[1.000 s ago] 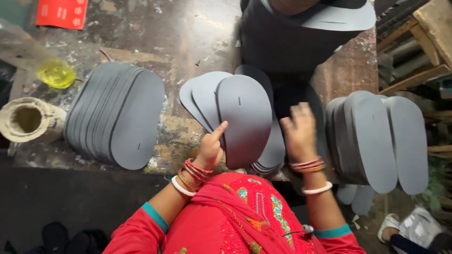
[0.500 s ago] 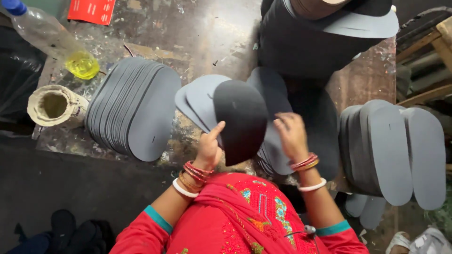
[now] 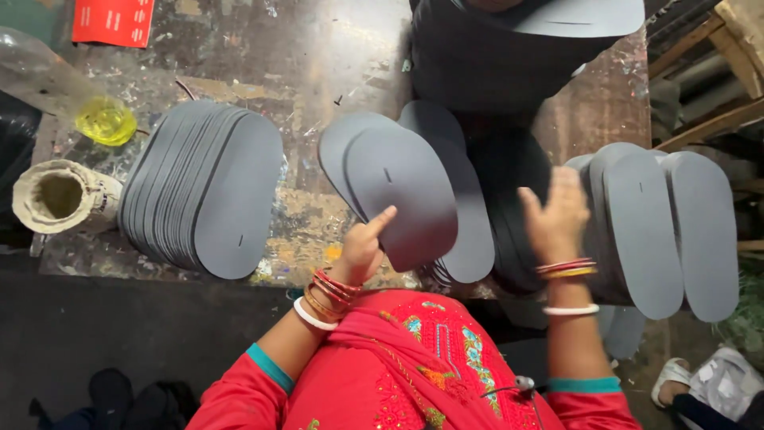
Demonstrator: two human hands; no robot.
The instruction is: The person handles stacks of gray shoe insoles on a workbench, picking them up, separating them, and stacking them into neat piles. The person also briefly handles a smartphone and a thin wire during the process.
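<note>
Head view: grey sole-shaped foam sheets are fanning out across a paint-stained workbench point(image 3: 318, 72). The left hand point(image 3: 362, 247) is pinching the near edge of the top grey sole point(image 3: 402, 195), thumb under and forefinger stretched along the top, tilting it up off the small centre fan so it peels away from those beneath. The right hand point(image 3: 555, 216) is hovering open with fingers spread and blurred, gripping nothing, over the dark stack point(image 3: 513, 203) between the centre fan and the right-hand pile point(image 3: 652, 227) near the bench's right edge. A larger overlapped left-hand pile point(image 3: 207, 191) is lying toward the left edge, each sheet offset, probably so single sheets are easy to pick off. A yellow-filled bottle point(image 3: 99, 119) and a crusted pot point(image 3: 60, 195) are sitting at the left edge.

Compared with half a second earlier, the lifted sole is showing its paler grey face instead of looking dark, and the right hand has lifted away from the soles to the right.
</note>
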